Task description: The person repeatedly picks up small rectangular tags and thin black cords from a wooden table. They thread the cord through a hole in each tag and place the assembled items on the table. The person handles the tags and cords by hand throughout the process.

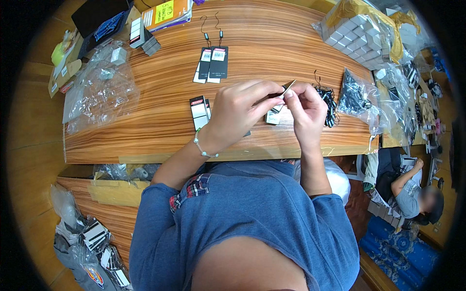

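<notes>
I hold a thin tag (pixel 290 88) nearly edge-on above the table (pixel 165 97), pinched in the fingertips of the left hand (pixel 239 107) and right hand (pixel 307 109). Beneath lies a white-labelled card (pixel 273 118); black cords (pixel 330 104) sit rightward, corded tags (pixel 219 69) farther up.

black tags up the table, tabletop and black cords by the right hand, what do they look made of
Black tags: likely stiff card, matte, from the flat faces and crisp edges; thin plastic is possible. Tabletop: wood or wood-look laminate, with a slight sheen and striped grain. Black cords: probably textile string, from the thin, bending strands; the glossy bits among them may be plastic.
</notes>
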{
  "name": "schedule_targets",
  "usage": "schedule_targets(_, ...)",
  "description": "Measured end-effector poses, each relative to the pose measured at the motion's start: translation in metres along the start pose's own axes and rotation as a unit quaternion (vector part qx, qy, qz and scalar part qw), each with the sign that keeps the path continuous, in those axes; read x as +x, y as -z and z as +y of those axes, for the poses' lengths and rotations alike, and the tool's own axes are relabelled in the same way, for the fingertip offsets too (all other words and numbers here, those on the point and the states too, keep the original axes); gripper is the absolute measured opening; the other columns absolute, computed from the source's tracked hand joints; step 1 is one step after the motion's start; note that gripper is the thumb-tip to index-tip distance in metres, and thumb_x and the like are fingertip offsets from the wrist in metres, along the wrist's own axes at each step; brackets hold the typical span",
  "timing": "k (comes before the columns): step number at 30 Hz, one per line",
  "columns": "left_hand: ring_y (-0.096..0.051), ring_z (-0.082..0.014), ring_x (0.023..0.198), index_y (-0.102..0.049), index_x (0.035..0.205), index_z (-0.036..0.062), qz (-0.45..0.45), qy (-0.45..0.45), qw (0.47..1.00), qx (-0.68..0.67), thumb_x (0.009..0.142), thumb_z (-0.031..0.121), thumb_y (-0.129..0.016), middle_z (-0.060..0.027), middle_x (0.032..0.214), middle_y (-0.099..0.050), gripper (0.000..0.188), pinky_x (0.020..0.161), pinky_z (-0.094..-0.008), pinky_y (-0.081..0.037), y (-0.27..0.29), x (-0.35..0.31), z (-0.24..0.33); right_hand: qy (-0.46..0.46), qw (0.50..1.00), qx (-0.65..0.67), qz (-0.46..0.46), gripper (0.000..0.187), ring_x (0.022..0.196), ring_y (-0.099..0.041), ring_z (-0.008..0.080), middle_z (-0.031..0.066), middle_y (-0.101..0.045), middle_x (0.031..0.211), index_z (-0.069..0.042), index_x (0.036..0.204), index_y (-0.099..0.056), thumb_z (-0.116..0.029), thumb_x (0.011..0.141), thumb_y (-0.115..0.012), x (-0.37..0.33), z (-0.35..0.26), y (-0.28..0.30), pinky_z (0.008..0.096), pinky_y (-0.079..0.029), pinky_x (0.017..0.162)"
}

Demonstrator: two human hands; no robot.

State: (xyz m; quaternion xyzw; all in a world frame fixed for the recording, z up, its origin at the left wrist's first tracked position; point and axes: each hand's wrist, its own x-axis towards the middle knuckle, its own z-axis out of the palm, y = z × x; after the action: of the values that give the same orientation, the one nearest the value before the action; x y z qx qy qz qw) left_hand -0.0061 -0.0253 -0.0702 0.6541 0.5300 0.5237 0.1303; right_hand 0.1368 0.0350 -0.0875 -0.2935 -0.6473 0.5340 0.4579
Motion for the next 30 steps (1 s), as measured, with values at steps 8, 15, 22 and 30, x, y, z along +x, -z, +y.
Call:
schedule_targets(8,-0.057,-0.0170,0.076,-0.067,0.079,0.0111,0.036,-0.177,0.964,0.197,0.061,0.007,-0.066,0.0008,0.079,-0.061,0.019,0.064,-0.0291,-0.046,0.007,0.005,-0.006,-0.069,0.993,0.076,-0.052,0.015,0.079,-0.057,0.0082,0.0054,-0.062,0.085,0.003,0.098,-0.056,-0.004,0.085,-0.055,0.006,-0.016,0.004,0.0195,-0.045,0.070)
schedule_targets(15,-0.056,-0.0141,0.085,-0.064,0.076,0.0120,0.007,-0.274,0.926,0.259,0.065,0.014,-0.061,0.0025,0.079,-0.059,0.011,0.070,-0.0313,-0.045,0.006,0.012,-0.006,-0.110,0.979,0.171,-0.030,0.010,0.081,-0.052,0.0086,0.0058,-0.058,0.094,-0.002,0.092,-0.057,-0.009,0.084,-0.057,0.009,0.003,0.008,0.0205,-0.041,0.074)
schedule_targets(22,-0.061,-0.0158,0.069,-0.064,0.091,0.0049,0.010,-0.118,0.992,0.037,0.071,0.005,-0.065,-0.0058,0.078,-0.063,0.021,0.058,-0.0248,-0.047,0.006,-0.001,-0.017,0.046,0.934,0.349,0.058,0.006,0.065,-0.044,0.0100,0.0067,-0.052,0.080,-0.006,0.092,-0.050,-0.011,0.090,-0.048,0.036,-0.006,0.028,0.0223,-0.038,0.060)
schedule_targets(30,-0.058,-0.0143,0.087,-0.055,0.114,0.0059,0.017,0.102,0.990,-0.100,0.073,0.007,-0.068,-0.0084,0.098,-0.062,0.043,0.072,-0.0258,-0.046,0.025,-0.027,-0.033,0.032,0.952,0.298,-0.062,0.023,0.065,-0.046,0.0101,0.0090,-0.052,0.079,-0.002,0.110,-0.048,-0.005,0.087,-0.050,0.030,-0.033,0.003,0.0222,-0.038,0.060)
